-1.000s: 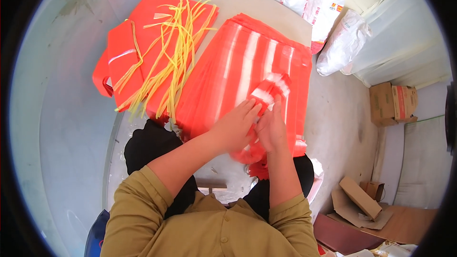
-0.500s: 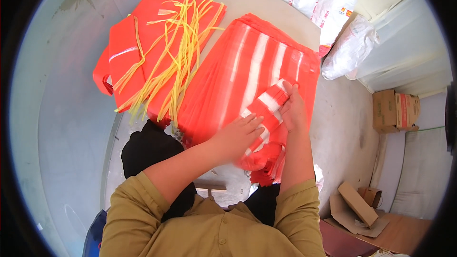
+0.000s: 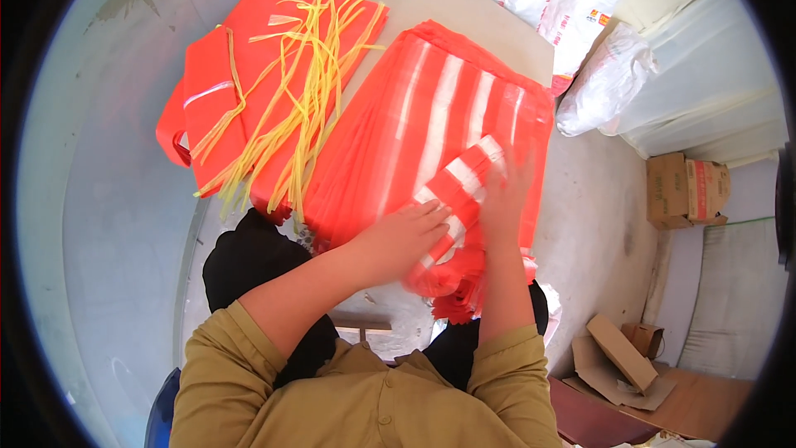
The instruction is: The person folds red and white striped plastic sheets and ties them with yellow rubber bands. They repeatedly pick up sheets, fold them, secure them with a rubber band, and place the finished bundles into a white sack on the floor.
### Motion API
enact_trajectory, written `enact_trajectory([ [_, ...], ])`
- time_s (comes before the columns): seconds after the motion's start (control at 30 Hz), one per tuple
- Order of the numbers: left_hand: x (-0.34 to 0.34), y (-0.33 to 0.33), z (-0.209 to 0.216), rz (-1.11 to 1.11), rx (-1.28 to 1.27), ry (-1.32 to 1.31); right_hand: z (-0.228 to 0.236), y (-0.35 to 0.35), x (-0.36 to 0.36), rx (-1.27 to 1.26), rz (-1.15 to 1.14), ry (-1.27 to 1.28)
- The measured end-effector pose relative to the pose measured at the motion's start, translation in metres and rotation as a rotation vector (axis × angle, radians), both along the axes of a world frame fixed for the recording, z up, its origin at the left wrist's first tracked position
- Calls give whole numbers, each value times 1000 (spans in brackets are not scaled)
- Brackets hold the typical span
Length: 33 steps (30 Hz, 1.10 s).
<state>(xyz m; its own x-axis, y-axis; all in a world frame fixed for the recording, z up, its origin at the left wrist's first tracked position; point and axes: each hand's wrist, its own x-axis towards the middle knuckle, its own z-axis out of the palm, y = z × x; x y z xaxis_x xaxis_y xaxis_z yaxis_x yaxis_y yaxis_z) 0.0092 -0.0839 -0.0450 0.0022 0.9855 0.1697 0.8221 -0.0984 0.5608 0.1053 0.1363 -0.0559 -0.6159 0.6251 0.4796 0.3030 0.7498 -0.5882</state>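
The left hand (image 3: 405,235) lies flat, fingers extended, over a folded striped bundle (image 3: 466,174) — the right hand (image 3: 504,199), blurred, meets its far end, grip unclear — a striped plastic stack (image 3: 439,99) beneath and beyond both hands

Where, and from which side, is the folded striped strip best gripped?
Probably pinch the upper end of the strip from the far side: it slants across the striped stack, that narrow end uncovered; the left hand overlaps its left edge, and the blurred right hand is at its right.
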Motion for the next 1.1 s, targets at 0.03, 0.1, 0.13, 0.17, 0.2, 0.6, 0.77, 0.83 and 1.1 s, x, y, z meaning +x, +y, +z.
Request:
enact_trajectory([
  [0.03,-1,-1,1,-1,-12,15,5,-9,0,103,95,-142],
  [0.1,-3,0,5,-20,-51,19,20,-28,0,318,262,-437],
  [0.13,-5,0,13,-29,-84,12,18,-32,-1,293,254,-463],
  [0.17,-5,0,18,-36,-117,5,14,-34,-3,268,246,-488],
  [0.2,-4,-1,17,-40,-114,22,10,-33,-4,244,240,-513],
  [0.6,2,-28,4,-84,-171,106,-10,-24,-7,225,150,-658],
  [0.77,2,-35,9,-128,-211,159,-9,-19,-11,227,147,-672],
  [0.83,2,-36,10,-128,-212,153,-17,-9,-11,259,133,-593],
  [1.1,2,-38,-3,-123,-159,166,-21,5,-18,260,66,-673],
])
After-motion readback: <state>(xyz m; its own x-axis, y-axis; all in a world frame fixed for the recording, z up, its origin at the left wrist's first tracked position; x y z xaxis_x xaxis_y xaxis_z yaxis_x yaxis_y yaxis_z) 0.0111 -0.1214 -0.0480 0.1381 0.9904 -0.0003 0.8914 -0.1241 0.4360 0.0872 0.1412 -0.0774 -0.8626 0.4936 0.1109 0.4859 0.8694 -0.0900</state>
